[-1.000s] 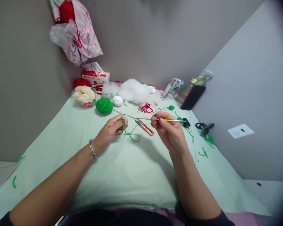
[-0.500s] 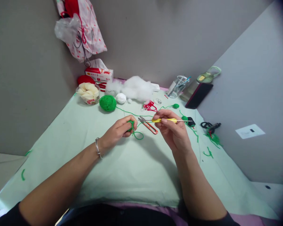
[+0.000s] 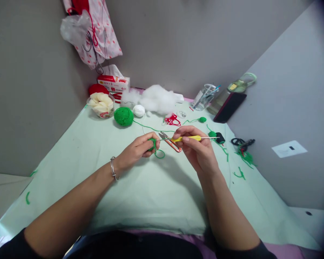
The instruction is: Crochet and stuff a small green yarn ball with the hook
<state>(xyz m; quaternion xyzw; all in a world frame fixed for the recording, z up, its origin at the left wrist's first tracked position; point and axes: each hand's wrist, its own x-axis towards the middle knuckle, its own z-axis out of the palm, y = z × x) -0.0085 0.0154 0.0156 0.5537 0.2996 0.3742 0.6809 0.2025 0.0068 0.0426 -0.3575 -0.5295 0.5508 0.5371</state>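
Observation:
Pinched in the fingers of my left hand (image 3: 144, 145) is a small piece of green yarn work (image 3: 152, 144), partly hidden by the thumb and fingers. A loop of green yarn (image 3: 160, 154) dangles below it. My right hand (image 3: 198, 149) is closed around the yellow handle of a crochet hook (image 3: 187, 138); its metal tip reaches left to the yarn in my left hand. Whether the tip is through a stitch I cannot tell. Orange-handled scissors (image 3: 175, 146) lie on the table behind and between both hands. Yarn runs back toward a green yarn ball (image 3: 123, 117).
White stuffing (image 3: 158, 100), a white yarn ball (image 3: 138, 110) and a tub (image 3: 101, 106) stand at the back. Red yarn (image 3: 172, 119) lies before the stuffing. A clear cup (image 3: 203, 98), bottle (image 3: 218, 102) and phone (image 3: 229, 108) stand back right. Green scraps (image 3: 239, 173) lie right.
The crochet hook has shifted slightly left, and my left hand slightly right, so the tip now meets the green yarn. Earlier there was a small gap between them.

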